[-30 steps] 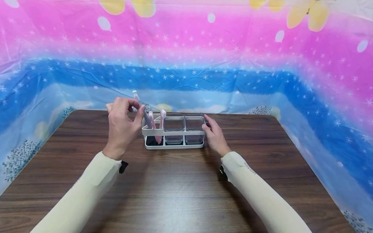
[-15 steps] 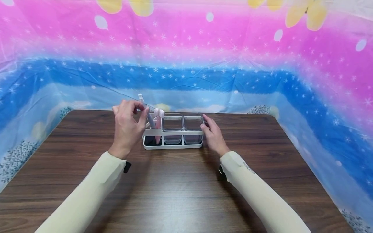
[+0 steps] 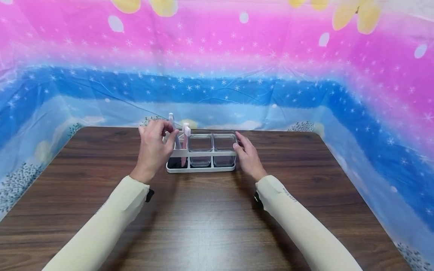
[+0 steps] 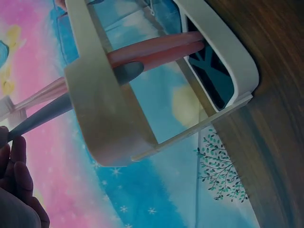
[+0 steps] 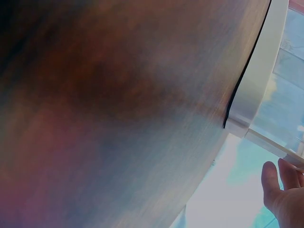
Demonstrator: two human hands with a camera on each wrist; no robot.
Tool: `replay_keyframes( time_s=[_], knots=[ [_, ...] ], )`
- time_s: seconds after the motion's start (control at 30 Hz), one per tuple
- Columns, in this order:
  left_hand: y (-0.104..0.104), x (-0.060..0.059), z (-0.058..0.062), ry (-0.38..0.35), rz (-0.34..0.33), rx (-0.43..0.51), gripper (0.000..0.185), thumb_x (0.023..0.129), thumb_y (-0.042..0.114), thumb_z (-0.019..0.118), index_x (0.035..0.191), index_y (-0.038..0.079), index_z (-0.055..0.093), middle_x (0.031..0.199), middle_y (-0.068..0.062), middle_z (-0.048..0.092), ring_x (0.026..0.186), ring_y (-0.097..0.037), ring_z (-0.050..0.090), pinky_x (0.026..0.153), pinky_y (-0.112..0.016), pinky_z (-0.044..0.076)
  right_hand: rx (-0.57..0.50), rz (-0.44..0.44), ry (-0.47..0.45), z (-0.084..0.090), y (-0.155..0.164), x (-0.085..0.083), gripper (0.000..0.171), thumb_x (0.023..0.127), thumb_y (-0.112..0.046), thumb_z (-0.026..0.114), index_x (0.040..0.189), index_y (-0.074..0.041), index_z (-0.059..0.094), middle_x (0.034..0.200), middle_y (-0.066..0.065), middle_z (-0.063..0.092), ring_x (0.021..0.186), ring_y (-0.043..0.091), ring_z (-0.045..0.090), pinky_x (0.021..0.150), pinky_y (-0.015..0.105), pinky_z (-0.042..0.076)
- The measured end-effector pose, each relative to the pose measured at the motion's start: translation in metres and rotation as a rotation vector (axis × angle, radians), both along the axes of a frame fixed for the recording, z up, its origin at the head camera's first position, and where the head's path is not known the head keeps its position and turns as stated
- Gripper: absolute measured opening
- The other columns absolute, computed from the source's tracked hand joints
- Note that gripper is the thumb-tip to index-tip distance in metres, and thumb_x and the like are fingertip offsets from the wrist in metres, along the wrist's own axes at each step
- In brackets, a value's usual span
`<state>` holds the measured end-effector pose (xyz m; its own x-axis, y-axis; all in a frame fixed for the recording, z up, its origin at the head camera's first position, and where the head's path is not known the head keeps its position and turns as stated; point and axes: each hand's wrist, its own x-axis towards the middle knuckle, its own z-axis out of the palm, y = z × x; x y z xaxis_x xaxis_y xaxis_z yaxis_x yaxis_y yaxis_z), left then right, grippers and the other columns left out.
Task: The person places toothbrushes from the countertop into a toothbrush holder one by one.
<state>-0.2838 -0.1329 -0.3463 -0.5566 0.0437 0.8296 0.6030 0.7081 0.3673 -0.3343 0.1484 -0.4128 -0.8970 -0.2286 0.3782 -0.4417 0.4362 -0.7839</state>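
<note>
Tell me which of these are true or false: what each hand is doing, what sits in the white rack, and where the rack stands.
1. The left hand pinches a grey toothbrush over the rack's left compartment. True.
2. The right hand holds a pink toothbrush. False: it rests against the right end of the white rack and holds nothing.
3. Two pink toothbrushes stand in the left compartment. True.
4. The two clear cups in the rack are full of toothbrushes. False: nothing shows in them.
5. The rack stands on a white cloth. False: it stands on a dark wooden table.
</note>
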Motion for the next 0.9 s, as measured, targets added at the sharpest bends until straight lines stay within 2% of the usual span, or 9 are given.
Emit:
replay_keyframes(
  time_s=[0.17,0.33,0.7,0.9],
  knots=[
    [0.000,-0.001,-0.005,-0.049,0.004,-0.009,0.014,0.085,0.007,0.070,0.089,0.002,0.058,0.083,-0.011,0.061,0.075,-0.027,0.047,0.077,-0.046,0.023,0.013,-0.002,-0.005,0.000,0.000,0.000,0.048,0.101,-0.025,0.040,0.146,-0.009,0.033,0.140,0.013,0.041,0.125,0.026,0.042,0.100,0.044,0.035],
    [-0.001,-0.002,-0.011,-0.092,0.011,-0.012,0.016,0.084,0.007,0.071,0.090,0.001,0.057,0.084,-0.012,0.061,0.076,-0.025,0.047,0.077,-0.046,0.023,0.013,-0.003,-0.004,-0.001,0.001,-0.001,0.048,0.101,-0.025,0.040,0.146,-0.007,0.033,0.139,0.013,0.041,0.125,0.026,0.042,0.101,0.044,0.034],
    [-0.003,-0.005,-0.017,-0.106,0.015,-0.035,0.015,0.085,0.008,0.070,0.089,0.002,0.057,0.079,-0.011,0.061,0.074,-0.024,0.047,0.074,-0.046,0.022,0.022,-0.012,-0.015,0.001,0.000,0.001,0.049,0.102,-0.029,0.039,0.147,-0.012,0.032,0.141,0.011,0.040,0.126,0.025,0.041,0.101,0.044,0.034],
    [-0.003,-0.006,-0.019,-0.146,0.008,-0.051,0.011,0.085,0.008,0.069,0.087,0.002,0.060,0.079,-0.010,0.061,0.073,-0.024,0.044,0.075,-0.046,0.022,0.022,-0.014,-0.015,0.000,0.000,0.001,0.049,0.101,-0.029,0.039,0.147,-0.011,0.033,0.141,0.012,0.040,0.126,0.025,0.041,0.101,0.044,0.034]
  ],
)
